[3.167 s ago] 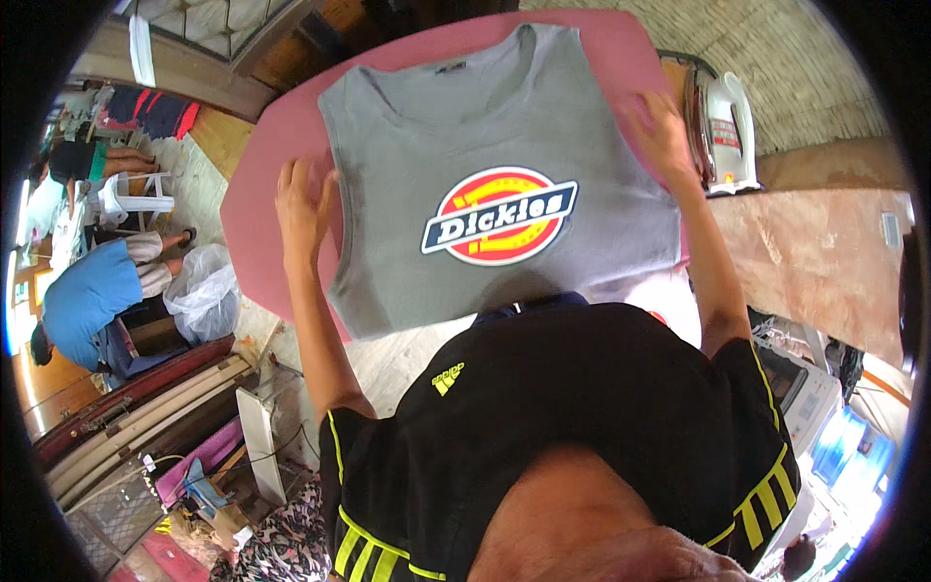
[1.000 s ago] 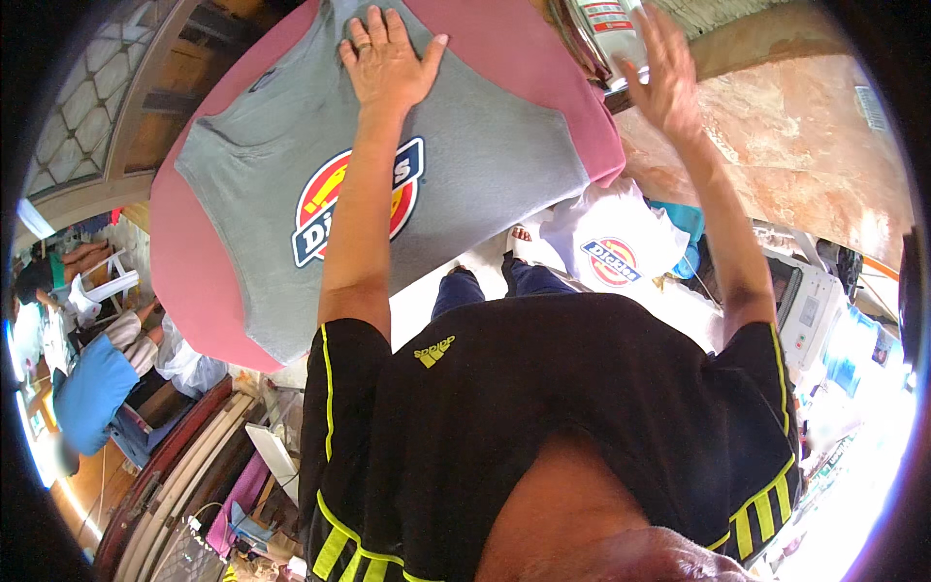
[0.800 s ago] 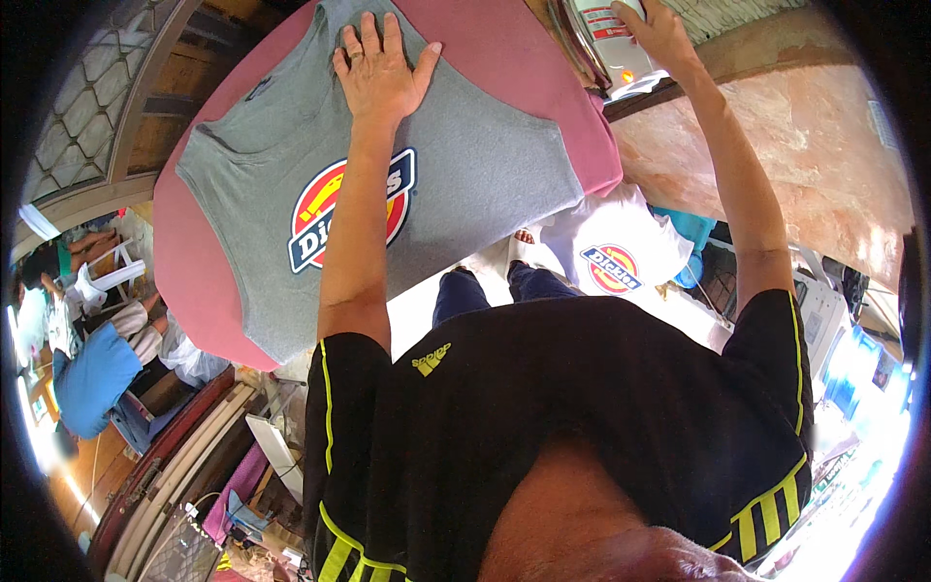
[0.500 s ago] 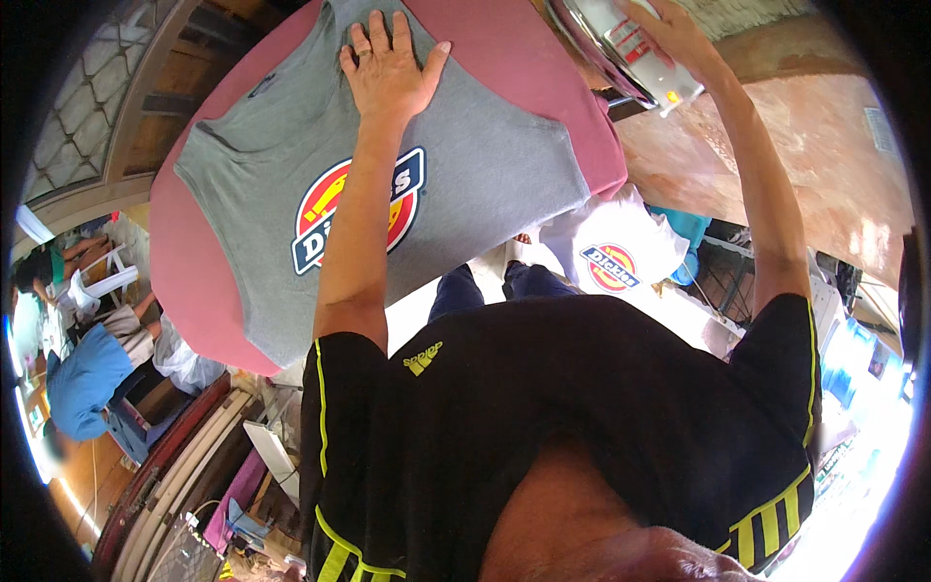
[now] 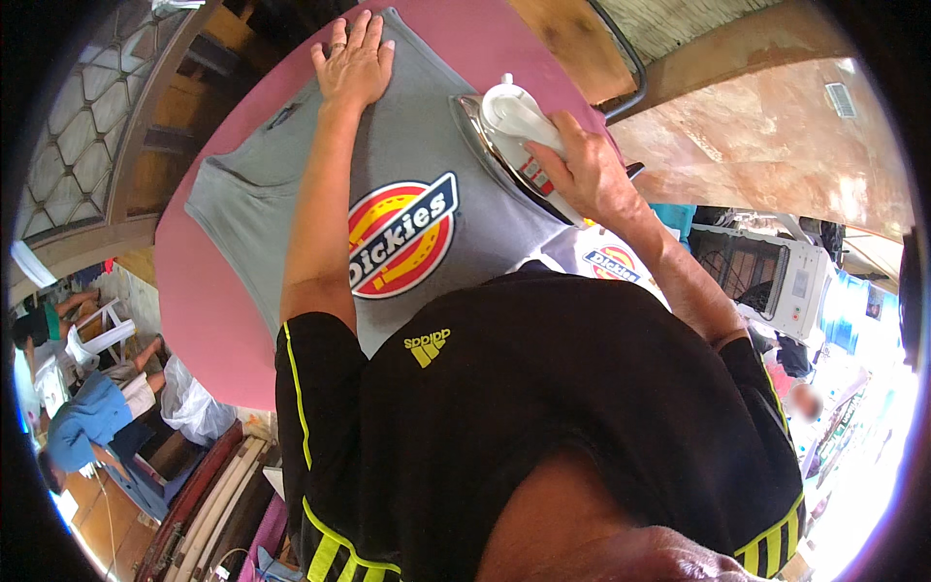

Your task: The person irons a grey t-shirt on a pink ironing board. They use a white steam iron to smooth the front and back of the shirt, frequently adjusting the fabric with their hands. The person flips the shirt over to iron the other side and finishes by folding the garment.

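Observation:
A grey shirt point(image 5: 407, 126) with a round red, yellow and blue printed emblem lies spread over a pink padded ironing board point(image 5: 208, 320). My left hand point(image 5: 355, 66) rests flat on the shirt's far part, fingers spread. My right hand point(image 5: 592, 175) is wrapped round the handle of a white electric iron point(image 5: 514, 112) with a shiny metal sole. The iron sits on the shirt's right side, to the right of the emblem, its sole hidden underneath. A white cloth point(image 5: 567, 250) with a similar emblem hangs beyond the board's right edge, partly behind my right forearm.
A dark metal tube point(image 5: 635, 82) curves past the board's far right corner, near a wall point(image 5: 756, 126). A white appliance point(image 5: 800, 286) stands at the right. At the left are a person in blue point(image 5: 92, 417), a white chair point(image 5: 102, 335) and a plastic bag point(image 5: 189, 403).
The iron has come from past the board's far right edge onto the shirt, in my right hand. My left hand appears slightly further left, and my torso leans further over the board.

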Available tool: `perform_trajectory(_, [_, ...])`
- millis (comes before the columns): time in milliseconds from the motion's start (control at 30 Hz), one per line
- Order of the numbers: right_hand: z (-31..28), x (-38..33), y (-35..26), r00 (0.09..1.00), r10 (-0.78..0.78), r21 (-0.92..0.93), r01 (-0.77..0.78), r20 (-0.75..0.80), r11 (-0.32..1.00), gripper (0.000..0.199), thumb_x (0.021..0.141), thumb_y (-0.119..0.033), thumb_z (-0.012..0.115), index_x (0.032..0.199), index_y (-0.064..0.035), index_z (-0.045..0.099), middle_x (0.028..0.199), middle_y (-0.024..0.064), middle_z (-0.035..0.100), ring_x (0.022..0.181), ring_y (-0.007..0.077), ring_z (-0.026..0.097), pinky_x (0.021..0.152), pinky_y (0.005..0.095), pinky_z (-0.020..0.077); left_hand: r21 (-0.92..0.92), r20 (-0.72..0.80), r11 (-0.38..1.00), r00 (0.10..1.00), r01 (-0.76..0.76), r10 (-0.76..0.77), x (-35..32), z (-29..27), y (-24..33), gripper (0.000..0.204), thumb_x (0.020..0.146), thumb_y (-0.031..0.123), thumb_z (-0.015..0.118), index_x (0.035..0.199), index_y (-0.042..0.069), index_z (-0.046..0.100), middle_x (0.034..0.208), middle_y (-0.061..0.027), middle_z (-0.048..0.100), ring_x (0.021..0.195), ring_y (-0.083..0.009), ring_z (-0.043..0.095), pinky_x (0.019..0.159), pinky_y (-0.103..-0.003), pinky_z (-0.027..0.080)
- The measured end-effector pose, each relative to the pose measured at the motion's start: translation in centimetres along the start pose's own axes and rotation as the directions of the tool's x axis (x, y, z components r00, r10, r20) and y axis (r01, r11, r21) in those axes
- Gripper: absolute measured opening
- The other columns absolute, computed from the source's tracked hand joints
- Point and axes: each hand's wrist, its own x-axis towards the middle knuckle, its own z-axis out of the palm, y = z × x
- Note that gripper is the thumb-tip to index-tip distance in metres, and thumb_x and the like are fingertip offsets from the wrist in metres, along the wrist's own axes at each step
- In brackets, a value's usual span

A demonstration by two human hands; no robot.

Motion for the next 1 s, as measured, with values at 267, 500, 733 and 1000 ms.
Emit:
perform_trajectory(267, [4.5,10.2,1.1,0.999,-0.045,-0.05,0.045,0.013,0.998,0.039,0.097,-0.027,0.059,0.118,0.0045,0.049,0.083,0.0279,0.068,0.079,0.0432,0.069,0.067,0.0472,0.0561,-0.385,0.013,0.917,0.994,-0.099,0.113,2.6,-0.3,-4.5,0.042,0.097,0.024,0.051,0.137,0.012,0.055,0.149,-0.0031,0.048,0.133,-0.031,0.047,0.105,-0.049,0.035])
perform_trajectory(500, [6.4,17.7,2.2,0.839,-0.536,-0.811,0.249,-0.092,0.529,0.031,0.091,-0.024,0.061,0.113,-0.0017,0.061,0.096,0.0225,0.066,0.075,0.0283,0.064,0.061,0.0361,0.0515,-0.621,-0.19,0.784,0.967,0.016,-0.17,1.9,-0.5,-3.8,0.02,0.091,0.012,0.058,0.107,0.001,0.063,0.127,-0.0182,0.059,0.109,-0.0373,0.06,0.094,-0.046,0.045])
perform_trajectory(733, [9.2,21.8,6.8,0.709,-0.703,-0.835,0.414,0.047,0.362,0.037,0.086,-0.016,0.06,0.119,-0.0018,0.062,0.118,0.0356,0.054,0.086,0.0385,0.061,0.065,0.0388,0.0536,-0.752,-0.171,0.655,0.94,0.067,-0.294,2.3,-2.1,-3.4,0.007,0.086,0.003,0.061,0.089,-0.003,0.062,0.114,-0.0212,0.058,0.1,-0.042,0.06,0.088,-0.044,0.049])
perform_trajectory(1000, [8.6,23.0,6.0,0.663,-0.715,-0.929,0.365,0.221,0.051,0.039,0.083,-0.017,0.063,0.119,-0.0024,0.064,0.114,0.0341,0.056,0.09,0.0396,0.06,0.068,0.0415,0.0525,-0.738,-0.195,0.669,0.92,0.091,-0.34,2.4,-1.3,-3.3,0.007,0.085,0.002,0.062,0.087,-0.004,0.063,0.112,-0.0214,0.058,0.1,-0.0408,0.06,0.087,-0.044,0.049])
